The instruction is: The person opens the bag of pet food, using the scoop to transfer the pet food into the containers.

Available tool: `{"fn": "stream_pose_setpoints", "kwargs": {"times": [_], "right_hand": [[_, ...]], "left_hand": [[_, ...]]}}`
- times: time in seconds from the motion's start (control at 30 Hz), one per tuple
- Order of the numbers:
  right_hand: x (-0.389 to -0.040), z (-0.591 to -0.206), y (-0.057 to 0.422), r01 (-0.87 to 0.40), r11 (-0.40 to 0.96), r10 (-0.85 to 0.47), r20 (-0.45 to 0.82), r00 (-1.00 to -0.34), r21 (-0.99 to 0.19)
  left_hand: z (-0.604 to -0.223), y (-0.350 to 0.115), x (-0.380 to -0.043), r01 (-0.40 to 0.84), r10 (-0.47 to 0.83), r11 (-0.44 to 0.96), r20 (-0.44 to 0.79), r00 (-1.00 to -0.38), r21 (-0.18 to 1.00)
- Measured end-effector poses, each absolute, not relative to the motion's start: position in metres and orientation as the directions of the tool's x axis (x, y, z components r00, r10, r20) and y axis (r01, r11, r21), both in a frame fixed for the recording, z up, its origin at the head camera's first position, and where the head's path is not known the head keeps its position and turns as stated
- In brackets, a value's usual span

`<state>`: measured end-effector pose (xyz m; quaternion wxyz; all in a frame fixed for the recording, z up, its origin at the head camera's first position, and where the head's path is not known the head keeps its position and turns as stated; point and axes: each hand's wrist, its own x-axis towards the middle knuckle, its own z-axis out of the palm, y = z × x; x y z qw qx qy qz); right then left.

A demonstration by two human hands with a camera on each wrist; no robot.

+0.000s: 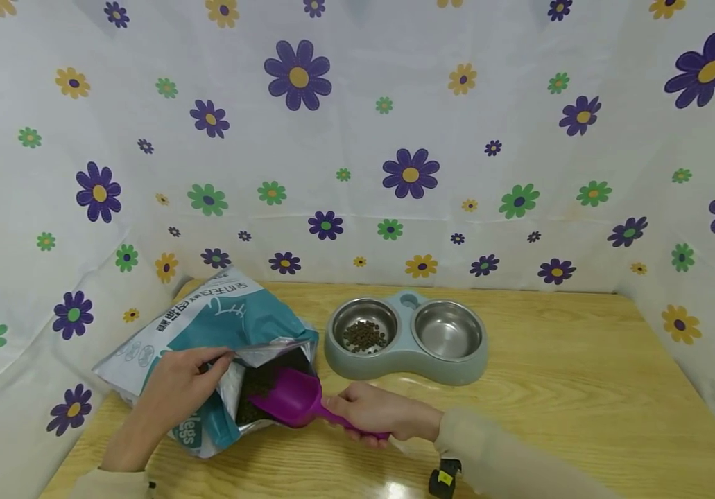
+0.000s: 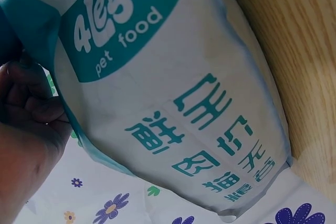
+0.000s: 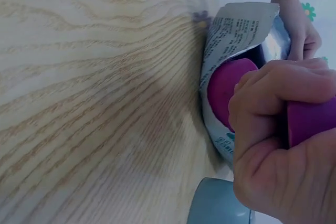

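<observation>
A teal and white pet food bag (image 1: 251, 312) lies on its side at the left, its mouth facing right with brown kibble inside. My left hand (image 1: 176, 388) pinches the upper edge of that mouth between thumb and fingers. By its handle my right hand (image 1: 372, 412) grips a magenta scoop (image 1: 297, 398). The scoop's front reaches into the bag mouth, over the kibble. In the right wrist view the scoop (image 3: 226, 87) sits against the bag's printed inner-facing side (image 3: 236, 35). The left wrist view shows the bag's lettered face (image 2: 157, 103) beside my left hand (image 2: 31, 108).
Behind my right hand stands a grey-blue double feeder (image 1: 403, 346) with two steel bowls. Its left bowl (image 1: 366, 308) holds a small heap of kibble (image 1: 365, 336); the right bowl (image 1: 447, 333) shows bare metal. Flowered cloth (image 1: 357, 138) surrounds the wooden table (image 1: 569, 388).
</observation>
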<state>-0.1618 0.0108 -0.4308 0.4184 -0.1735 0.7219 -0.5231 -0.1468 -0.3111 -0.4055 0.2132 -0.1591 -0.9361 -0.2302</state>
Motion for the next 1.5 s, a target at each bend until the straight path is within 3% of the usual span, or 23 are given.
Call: {"fn": "stream_pose_setpoints", "kwargs": {"times": [0.33, 0.6, 1.5], "right_hand": [[-0.161, -0.438, 0.015, 0.167, 0.356, -0.691, -0.38, -0.615, -0.919], [-0.158, -0.439, 0.031, 0.151, 0.329, -0.727, -0.352, -0.59, -0.932], [-0.155, -0.453, 0.07, 0.159, 0.243, -0.749, -0.289, -0.596, -0.957]], "left_hand": [[-0.404, -0.309, -0.147, 0.393, 0.201, 0.847, 0.468, -0.861, 0.359], [-0.403, -0.309, -0.146, 0.387, 0.2, 0.847, 0.456, -0.867, 0.364], [-0.405, -0.309, -0.144, 0.395, 0.194, 0.836, 0.469, -0.862, 0.381]]}}
